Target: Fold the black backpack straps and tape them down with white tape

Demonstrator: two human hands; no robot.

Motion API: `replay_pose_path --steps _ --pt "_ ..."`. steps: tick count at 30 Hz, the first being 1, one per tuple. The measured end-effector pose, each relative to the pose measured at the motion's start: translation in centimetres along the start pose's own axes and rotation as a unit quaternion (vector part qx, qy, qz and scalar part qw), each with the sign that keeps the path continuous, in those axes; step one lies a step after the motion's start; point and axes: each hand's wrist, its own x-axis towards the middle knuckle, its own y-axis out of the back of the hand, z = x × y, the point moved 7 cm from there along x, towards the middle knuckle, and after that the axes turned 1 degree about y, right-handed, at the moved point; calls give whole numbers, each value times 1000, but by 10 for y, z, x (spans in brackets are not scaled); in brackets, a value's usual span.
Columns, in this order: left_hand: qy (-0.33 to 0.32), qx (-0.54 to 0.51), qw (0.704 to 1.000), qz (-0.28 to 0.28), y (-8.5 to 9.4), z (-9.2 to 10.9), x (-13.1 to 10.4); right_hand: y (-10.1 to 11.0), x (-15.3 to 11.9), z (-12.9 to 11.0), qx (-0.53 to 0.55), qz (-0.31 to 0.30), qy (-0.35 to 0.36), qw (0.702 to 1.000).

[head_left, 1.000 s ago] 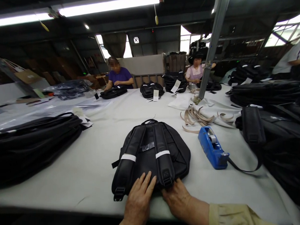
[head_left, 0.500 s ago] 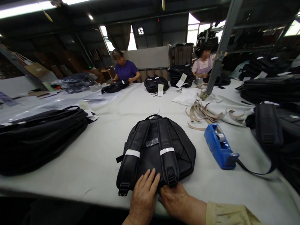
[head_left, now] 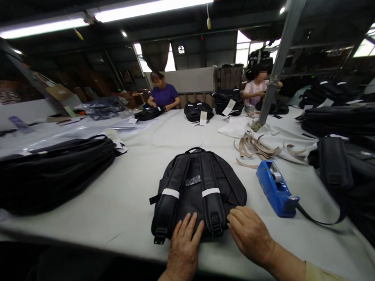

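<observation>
A black backpack [head_left: 188, 206] lies on the table with its shoulder straps facing up, each strap wrapped by a white band. On its lower middle rests my left hand [head_left: 185, 247], flat with fingers spread, between the two straps. At the bag's lower right edge is my right hand [head_left: 252, 233], its fingers curled and pressed together. Whatever those fingertips pinch is hidden. To the right of the bag stands a blue tape dispenser [head_left: 276, 188].
Black bags are piled at left [head_left: 51, 168] and at right [head_left: 352, 175]. Tan strips [head_left: 258, 145] lie behind the dispenser near a metal post [head_left: 278, 65]. Across the table, one person in purple [head_left: 164, 94] and another in pink [head_left: 255, 91] handle black bags.
My right hand has come out from under the bag's bottom edge and moved right and up to its lower right side. My left hand stays flat on the backpack.
</observation>
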Motion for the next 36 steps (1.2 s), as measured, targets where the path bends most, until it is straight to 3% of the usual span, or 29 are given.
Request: replay_pose_path --steps 4,7,9,10,11,12,13,14,15,16,17,18,21,23,25,29,31,33,36 --pt "5 -11 1000 -16 2 -1 -7 -29 -4 4 -14 32 43 998" --pt "8 -107 994 -24 1 6 -29 -54 -15 12 -27 16 44 999" --pt "85 -253 964 -2 -2 8 -46 -61 -20 15 -28 5 42 999" --pt "171 -342 924 10 -6 5 -55 -62 -21 15 -26 3 42 999" --pt "289 -431 855 17 -14 -1 -65 -61 -21 16 -23 1 40 999" --pt "419 -510 751 14 -25 -3 -77 -60 -21 16 -19 -3 37 999" --pt "529 -576 623 6 -35 2 -87 -58 -20 16 -15 -6 35 999" --pt "599 -627 498 5 -41 11 -89 -57 -19 17 -11 -7 32 999" --pt "627 -670 396 14 -42 19 -83 -56 -19 17 -6 -8 29 1000" --pt "633 -701 327 32 -39 24 -71 -55 -18 17 0 -7 29 1000" --pt "634 -717 284 50 -36 26 -58 -53 -17 17 5 -4 29 1000" --pt "637 -723 259 67 -33 26 -45 -52 -17 16 11 1 29 1000" --pt "686 -691 215 79 -36 25 -21 -51 -18 15 31 12 27 999" --pt "711 -670 200 74 -43 27 -14 -50 -20 16 46 13 17 999" --pt "710 -668 212 64 -50 28 -8 -48 -21 20 71 11 10 997" --pt "666 -691 275 51 -59 27 -2 -32 -15 41 182 -9 -38 983" --pt "635 -720 269 77 -65 25 -1 -20 -3 56 259 -18 -103 960" --pt "604 -752 236 122 -73 23 -2 -9 15 67 335 -15 -180 925" --pt "593 -765 193 160 -90 21 -6 -9 52 62 471 -10 -273 839"
